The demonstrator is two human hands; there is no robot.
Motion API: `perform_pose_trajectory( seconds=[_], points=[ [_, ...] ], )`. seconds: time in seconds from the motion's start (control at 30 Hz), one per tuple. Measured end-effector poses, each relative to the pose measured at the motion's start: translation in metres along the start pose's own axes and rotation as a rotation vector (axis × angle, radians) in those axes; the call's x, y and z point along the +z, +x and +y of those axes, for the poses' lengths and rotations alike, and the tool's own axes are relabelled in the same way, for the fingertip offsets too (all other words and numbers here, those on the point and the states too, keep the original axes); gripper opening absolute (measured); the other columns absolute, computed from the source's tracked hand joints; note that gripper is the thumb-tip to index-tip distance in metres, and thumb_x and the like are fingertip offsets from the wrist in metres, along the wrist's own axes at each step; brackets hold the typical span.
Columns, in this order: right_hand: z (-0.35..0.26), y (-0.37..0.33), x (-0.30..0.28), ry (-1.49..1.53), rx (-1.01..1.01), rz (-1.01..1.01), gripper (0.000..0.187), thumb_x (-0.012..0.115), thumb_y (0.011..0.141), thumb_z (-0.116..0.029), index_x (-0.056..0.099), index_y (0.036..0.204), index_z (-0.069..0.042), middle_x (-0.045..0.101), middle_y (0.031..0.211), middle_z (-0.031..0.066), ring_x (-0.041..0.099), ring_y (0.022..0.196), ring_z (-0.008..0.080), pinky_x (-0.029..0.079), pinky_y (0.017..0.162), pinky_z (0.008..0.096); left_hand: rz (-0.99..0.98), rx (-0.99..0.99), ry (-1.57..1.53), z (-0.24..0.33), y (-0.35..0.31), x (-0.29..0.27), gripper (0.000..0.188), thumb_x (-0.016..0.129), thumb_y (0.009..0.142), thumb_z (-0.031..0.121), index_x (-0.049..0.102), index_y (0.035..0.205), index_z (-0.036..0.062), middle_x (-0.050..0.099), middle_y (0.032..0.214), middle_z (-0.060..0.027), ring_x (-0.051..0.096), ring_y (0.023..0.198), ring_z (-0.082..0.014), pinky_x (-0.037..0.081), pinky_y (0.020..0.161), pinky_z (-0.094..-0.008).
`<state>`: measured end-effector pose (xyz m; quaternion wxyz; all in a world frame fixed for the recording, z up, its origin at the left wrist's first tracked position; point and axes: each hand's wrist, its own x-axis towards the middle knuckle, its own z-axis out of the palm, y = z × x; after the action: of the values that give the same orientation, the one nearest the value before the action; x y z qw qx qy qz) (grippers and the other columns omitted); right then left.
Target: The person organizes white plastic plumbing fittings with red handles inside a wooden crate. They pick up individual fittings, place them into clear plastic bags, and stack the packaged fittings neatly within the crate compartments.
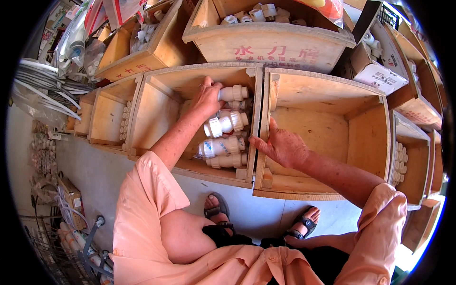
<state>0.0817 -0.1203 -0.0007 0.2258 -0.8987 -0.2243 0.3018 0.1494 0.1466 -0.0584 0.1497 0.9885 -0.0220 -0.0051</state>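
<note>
My left hand (207,99) reaches into the left wooden box (156,111). Its fingers close around the near end of a white plastic pipe union (233,93) at the far right corner. Below it, several more white fittings are stacked along the box's right wall, among them a thick-collared union (226,124) and one in a clear printed bag (221,146). My right hand (284,146) is hooked over the left wall of the neighbouring wooden box (323,123), with a finger reaching across to the left box's rim. Some of its fingers are hidden.
Behind stand more wooden boxes, one with white fittings (268,10) inside and red lettering in front. A smaller box at left (107,118) and one at right (413,166) hold rows of white caps. Grey and white tubes (47,83) lie at far left.
</note>
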Motion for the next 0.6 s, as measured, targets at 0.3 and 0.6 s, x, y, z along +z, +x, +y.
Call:
perform_pose_trajectory(
  seconds=[0.3, 0.6],
  points=[
    [-0.001, -0.001, -0.001, -0.005, -0.013, 0.020, 0.090, 0.039, 0.090, -0.066, 0.033, 0.126, 0.017, 0.065, 0.072, 0.0206, 0.065, 0.075, 0.0399, 0.051, 0.070, 0.0490, -0.026, -0.003, -0.036, 0.002, -0.005, -0.008, 0.042, 0.077, 0.067, 0.014, 0.058, 0.105, 0.0101, 0.058, 0.108, -0.0104, 0.057, 0.104, -0.0316, 0.048, 0.087, -0.0429],
    [-0.003, -0.002, -0.004, -0.039, -0.011, -0.031, 0.095, 0.032, 0.092, -0.065, 0.024, 0.132, 0.020, 0.066, 0.084, 0.0242, 0.066, 0.086, 0.0398, 0.051, 0.076, 0.0497, 0.039, 0.017, -0.404, -0.018, -0.002, -0.014, 0.042, 0.080, 0.063, 0.013, 0.058, 0.100, 0.0076, 0.064, 0.094, -0.0112, 0.062, 0.087, -0.0238, 0.050, 0.079, -0.0340]
  ],
)
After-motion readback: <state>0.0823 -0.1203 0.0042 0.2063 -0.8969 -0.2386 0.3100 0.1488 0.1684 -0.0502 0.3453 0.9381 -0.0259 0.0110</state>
